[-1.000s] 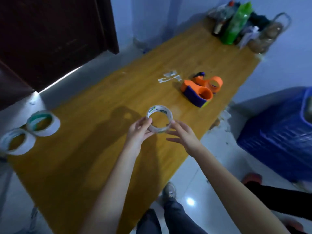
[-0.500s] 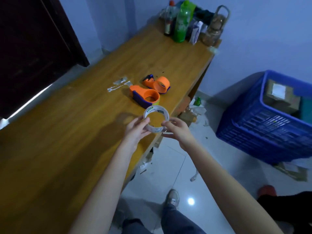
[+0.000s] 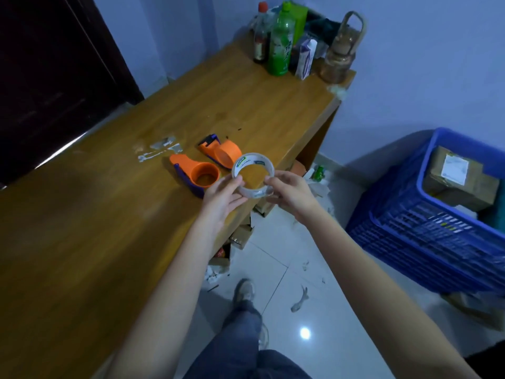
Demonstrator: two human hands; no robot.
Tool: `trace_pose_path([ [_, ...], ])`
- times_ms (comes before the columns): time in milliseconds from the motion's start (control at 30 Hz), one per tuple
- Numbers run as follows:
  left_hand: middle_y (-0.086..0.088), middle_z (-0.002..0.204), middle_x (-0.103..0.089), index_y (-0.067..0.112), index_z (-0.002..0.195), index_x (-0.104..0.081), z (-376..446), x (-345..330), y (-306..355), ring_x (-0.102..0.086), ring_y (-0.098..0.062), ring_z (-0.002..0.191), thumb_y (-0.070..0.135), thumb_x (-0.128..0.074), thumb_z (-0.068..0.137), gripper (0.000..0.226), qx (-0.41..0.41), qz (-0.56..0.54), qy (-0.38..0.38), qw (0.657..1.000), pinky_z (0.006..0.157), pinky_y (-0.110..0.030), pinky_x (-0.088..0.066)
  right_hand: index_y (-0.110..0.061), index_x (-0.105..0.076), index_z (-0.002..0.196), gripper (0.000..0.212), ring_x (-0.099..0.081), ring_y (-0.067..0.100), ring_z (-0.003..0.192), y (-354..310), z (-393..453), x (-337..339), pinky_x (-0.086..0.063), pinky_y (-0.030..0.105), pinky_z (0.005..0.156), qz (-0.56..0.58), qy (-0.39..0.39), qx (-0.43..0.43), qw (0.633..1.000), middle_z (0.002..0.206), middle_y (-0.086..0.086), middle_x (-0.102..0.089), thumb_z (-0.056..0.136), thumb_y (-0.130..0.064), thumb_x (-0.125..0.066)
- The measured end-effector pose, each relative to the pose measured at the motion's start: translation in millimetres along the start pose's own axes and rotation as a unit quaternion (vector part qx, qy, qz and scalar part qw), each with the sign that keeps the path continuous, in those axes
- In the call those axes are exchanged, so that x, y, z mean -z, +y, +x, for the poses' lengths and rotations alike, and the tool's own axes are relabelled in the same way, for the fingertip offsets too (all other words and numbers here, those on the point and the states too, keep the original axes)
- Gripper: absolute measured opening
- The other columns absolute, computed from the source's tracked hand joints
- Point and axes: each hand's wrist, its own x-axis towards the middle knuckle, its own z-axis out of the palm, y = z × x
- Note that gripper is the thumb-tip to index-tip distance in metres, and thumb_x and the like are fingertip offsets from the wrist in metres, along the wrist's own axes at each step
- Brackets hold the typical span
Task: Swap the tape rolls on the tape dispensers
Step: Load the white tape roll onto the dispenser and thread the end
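Observation:
A clear tape roll point(image 3: 252, 162) with a white and green core is held upright above the table's right edge. My left hand point(image 3: 222, 195) pinches its left side and my right hand point(image 3: 291, 194) pinches its right side. Two orange and purple tape dispensers lie on the wooden table point(image 3: 109, 214) just beyond my hands. The near dispenser point(image 3: 195, 173) has a bare hub and sits by my left fingers. The far dispenser point(image 3: 221, 149) is partly behind the roll. Neither dispenser carries a roll.
Torn tape scraps point(image 3: 159, 150) lie left of the dispensers. Bottles, a carton and a jar point(image 3: 297, 47) crowd the table's far end. A blue crate point(image 3: 437, 212) with boxes stands on the tiled floor at the right. A dark door is at the left.
My view has swung right, so the two spare rolls at the table's left have left the frame. Both hands carried the roll towards the dispensers, which are now just beyond my fingers.

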Motion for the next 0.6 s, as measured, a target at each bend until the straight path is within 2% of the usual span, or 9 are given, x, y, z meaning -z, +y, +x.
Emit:
trace_pose_path([
  [167,-0.015,0.104,-0.065,0.012,0.106,-0.059,43.0,-12.5,6.4,-0.066,-0.027,0.098,0.014,-0.062,0.088,0.018,-0.003,-0.006,0.017,1.0,0.094,-0.042,-0.051,-0.001,-0.058,0.12,0.042,-0.065,0.015,0.073,-10.7,47.2,12.6,-0.054,0.018,0.055,-0.012,-0.02,-0.01,1.0,0.081,0.002,-0.064,0.086,-0.025,-0.065],
  [333,-0.018,0.116,-0.064,0.005,0.127,-0.052,84.6,-24.4,18.6,-0.066,-0.028,0.102,0.016,-0.065,0.086,0.044,-0.001,-0.001,0.046,0.999,0.088,-0.037,-0.055,-0.003,-0.058,0.12,0.041,-0.063,0.012,0.07,-26.7,101.1,20.1,-0.054,0.018,0.056,-0.028,-0.043,-0.028,0.998,0.082,0.003,-0.063,0.085,-0.024,-0.065],
  [467,-0.021,0.121,-0.061,0.003,0.133,-0.047,106.6,-30.3,25.9,-0.064,-0.032,0.108,0.012,-0.065,0.085,0.052,0.005,-0.009,0.093,0.996,0.084,-0.033,-0.057,0.0,-0.059,0.118,0.041,-0.064,0.011,0.067,-33.8,137.2,23.1,-0.056,0.021,0.062,-0.026,-0.067,-0.058,0.996,0.083,0.004,-0.063,0.083,-0.021,-0.067],
  [533,-0.019,0.119,-0.063,0.003,0.134,-0.045,115.0,-33.7,30.7,-0.065,-0.03,0.104,0.012,-0.065,0.086,0.053,0.002,0.005,0.111,0.994,0.082,-0.031,-0.058,-0.001,-0.061,0.116,0.037,-0.064,0.011,0.068,-36.4,151.6,23.1,-0.059,0.023,0.067,-0.026,-0.082,-0.07,0.994,0.085,0.004,-0.064,0.084,-0.018,-0.067],
  [600,-0.013,0.106,-0.065,0.009,0.13,-0.046,120.7,-37.4,33.2,-0.066,-0.024,0.091,0.013,-0.065,0.086,0.048,-0.005,0.027,0.127,0.992,0.077,-0.03,-0.056,-0.001,-0.062,0.113,0.032,-0.063,0.013,0.072,-40.1,162.3,22.4,-0.06,0.022,0.068,-0.032,-0.092,-0.08,0.992,0.091,0.007,-0.064,0.085,-0.015,-0.064],
])
